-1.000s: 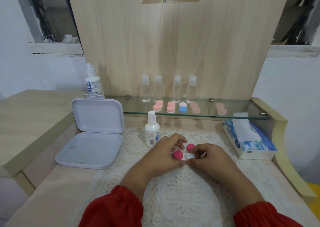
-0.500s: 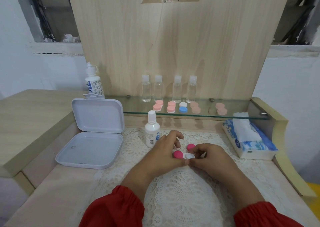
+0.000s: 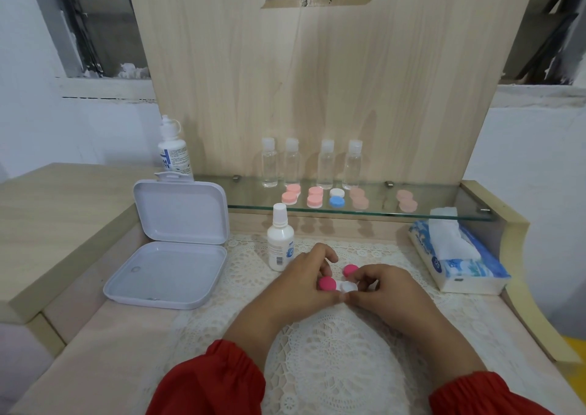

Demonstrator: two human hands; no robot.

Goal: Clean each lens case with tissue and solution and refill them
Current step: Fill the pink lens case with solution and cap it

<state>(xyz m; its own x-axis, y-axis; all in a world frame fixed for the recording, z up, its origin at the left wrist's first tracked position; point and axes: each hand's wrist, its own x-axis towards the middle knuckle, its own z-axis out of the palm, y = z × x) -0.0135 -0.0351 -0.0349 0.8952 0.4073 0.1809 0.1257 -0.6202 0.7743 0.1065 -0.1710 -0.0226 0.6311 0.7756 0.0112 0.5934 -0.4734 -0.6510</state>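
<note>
A white lens case (image 3: 346, 286) with one magenta cap (image 3: 327, 283) screwed on lies on the lace mat between my hands. My left hand (image 3: 301, 283) pinches the capped end, thumb under it and fingers curled above. My right hand (image 3: 385, 287) pinches the uncapped white well. A second magenta cap (image 3: 351, 269) lies loose on the mat just behind the case. The small white solution bottle (image 3: 280, 238) stands upright, capped, left of my left hand. A tissue box (image 3: 456, 256) sits at the right.
An open white plastic box (image 3: 171, 249) lies at the left. A glass shelf (image 3: 444, 215) carries several lens cases (image 3: 315, 197) and several clear small bottles (image 3: 270, 164). A larger solution bottle (image 3: 173, 150) stands behind the box. Raised wooden ledges border both sides.
My left index finger has lifted and curled a little farther from the cap. Both hands stay on the case in the same place.
</note>
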